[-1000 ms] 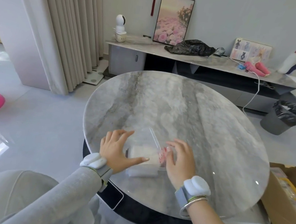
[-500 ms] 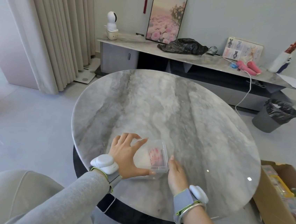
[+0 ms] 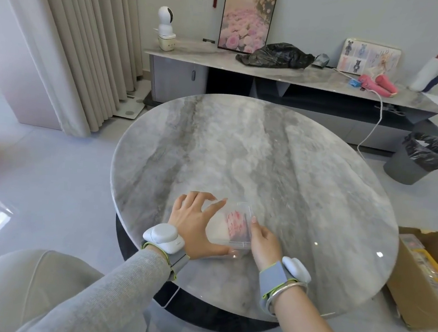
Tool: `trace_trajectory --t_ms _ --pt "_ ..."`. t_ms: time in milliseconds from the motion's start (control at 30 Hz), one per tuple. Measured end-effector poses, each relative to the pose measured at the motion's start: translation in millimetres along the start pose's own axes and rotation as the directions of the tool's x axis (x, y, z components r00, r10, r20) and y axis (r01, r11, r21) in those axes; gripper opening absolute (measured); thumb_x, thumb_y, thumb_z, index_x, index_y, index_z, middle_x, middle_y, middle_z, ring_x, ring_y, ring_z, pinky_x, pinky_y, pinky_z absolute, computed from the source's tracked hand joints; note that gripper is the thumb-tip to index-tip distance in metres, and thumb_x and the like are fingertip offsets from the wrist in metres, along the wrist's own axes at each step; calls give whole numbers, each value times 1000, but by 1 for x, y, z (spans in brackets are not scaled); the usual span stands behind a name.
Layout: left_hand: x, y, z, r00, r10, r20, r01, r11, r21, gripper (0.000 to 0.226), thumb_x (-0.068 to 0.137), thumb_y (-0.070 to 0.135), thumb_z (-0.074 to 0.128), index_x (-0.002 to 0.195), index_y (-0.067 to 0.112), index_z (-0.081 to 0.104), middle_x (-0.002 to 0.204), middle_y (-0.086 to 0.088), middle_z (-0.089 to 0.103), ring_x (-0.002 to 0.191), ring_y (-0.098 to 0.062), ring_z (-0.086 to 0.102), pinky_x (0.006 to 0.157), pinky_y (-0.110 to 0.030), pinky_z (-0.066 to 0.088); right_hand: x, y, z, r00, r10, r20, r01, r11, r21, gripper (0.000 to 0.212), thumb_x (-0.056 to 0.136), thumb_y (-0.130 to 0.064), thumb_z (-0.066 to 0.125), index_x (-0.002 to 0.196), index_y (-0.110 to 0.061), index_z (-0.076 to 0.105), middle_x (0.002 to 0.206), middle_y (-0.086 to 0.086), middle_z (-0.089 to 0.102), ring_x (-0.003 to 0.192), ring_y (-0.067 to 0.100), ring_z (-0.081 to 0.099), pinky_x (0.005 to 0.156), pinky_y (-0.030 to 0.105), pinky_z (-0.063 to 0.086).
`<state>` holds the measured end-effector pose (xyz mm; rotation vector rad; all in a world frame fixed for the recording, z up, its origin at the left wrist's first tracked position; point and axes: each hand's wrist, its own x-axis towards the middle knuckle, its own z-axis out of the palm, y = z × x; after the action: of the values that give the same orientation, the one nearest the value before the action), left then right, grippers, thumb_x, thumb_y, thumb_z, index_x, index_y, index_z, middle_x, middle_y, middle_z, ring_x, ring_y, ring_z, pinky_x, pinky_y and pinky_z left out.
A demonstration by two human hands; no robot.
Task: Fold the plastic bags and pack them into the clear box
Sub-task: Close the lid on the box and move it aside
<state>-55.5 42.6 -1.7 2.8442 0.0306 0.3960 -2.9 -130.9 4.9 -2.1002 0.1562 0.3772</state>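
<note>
A small clear box (image 3: 235, 228) rests on the round marble table (image 3: 279, 172) near its front edge. Inside lie folded plastic bags (image 3: 229, 225), a white one on the left and a pink-printed one on the right. My left hand (image 3: 193, 224) clasps the box's left side, fingers spread over its top and thumb along the front edge. My right hand (image 3: 264, 242) presses against the box's right wall, index finger pointing up along it. The box's lid appears to be down over the bags.
A cardboard carton (image 3: 425, 279) with packets stands on the floor at the right. A grey bin (image 3: 418, 157) with a black liner sits beyond the table. The long sideboard (image 3: 276, 72) behind carries a black bag, a camera and pink items. Curtains hang at the left.
The raised lid has come down over the bags. My right hand slid from the box's top to its right side. The left hand keeps its hold on the left side.
</note>
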Motion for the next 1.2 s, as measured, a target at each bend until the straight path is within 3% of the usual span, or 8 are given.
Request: trace_trajectory --t_ms 233,333,433,600,767,867,1033,1200 --pt "-3 -6 -11 987 -143 -66 123 961 -249 88 77 86 26 146 34 40 144 9 43 133 -16 35 110 -33 23 8 -10 0 997 74 -4 -74 991 -109 74 94 -60 38 96 10 61 101 26 65 89 38 60 78 35 46" --pt "-1 -17 -16 861 -509 7 450 755 -477 83 84 79 27 143 23 43 140 -1 50 128 -22 44 105 -36 35 5 -11 -1 997 80 4 -79 990 -120 70 93 -61 38 81 5 54 85 29 56 75 35 54 71 35 44" --pt "-3 -22 -17 687 -688 233 718 593 -365 78 83 79 33 126 16 52 120 -4 59 110 -26 56 93 -35 43 7 -12 -2 995 95 19 -91 986 -141 79 94 -61 36 98 14 59 100 33 61 90 42 59 88 38 47" --pt "-4 -19 -23 610 -684 399 783 446 -434 70 78 82 40 69 13 44 63 -3 49 58 -25 58 49 -30 55 21 -14 -1 960 254 115 -244 965 -94 88 85 -77 31 120 -2 61 110 15 64 98 32 60 93 39 48" --pt "-2 -25 -24 531 -646 548 833 279 -478 79 60 91 50 62 13 38 57 -4 41 58 -23 47 57 -35 57 25 -26 -6 926 325 193 -326 945 -28 96 80 -82 31 138 -7 46 137 15 50 123 31 48 106 34 34" --pt "-3 -28 -23 479 -614 627 853 158 -497 87 39 95 60 65 15 39 54 -3 31 47 -20 34 50 -27 36 28 -25 -4 934 305 186 -302 952 -41 95 82 -79 32 136 -2 47 135 17 51 123 32 48 103 33 32" --pt "-1 -33 -22 476 -586 656 867 186 -463 89 33 95 63 64 14 46 45 -2 30 38 -16 26 45 -24 28 30 -21 0 945 297 138 -294 955 -42 91 79 -81 36 119 -2 58 113 17 59 97 29 51 92 33 38" --pt "1 -39 -23 544 -610 577 834 313 -455 79 53 90 60 55 16 31 42 2 32 43 -20 31 45 -23 29 35 -18 2 985 172 9 -165 957 -238 77 81 -81 29 57 -10 46 68 10 52 73 29 51 84 39 45"
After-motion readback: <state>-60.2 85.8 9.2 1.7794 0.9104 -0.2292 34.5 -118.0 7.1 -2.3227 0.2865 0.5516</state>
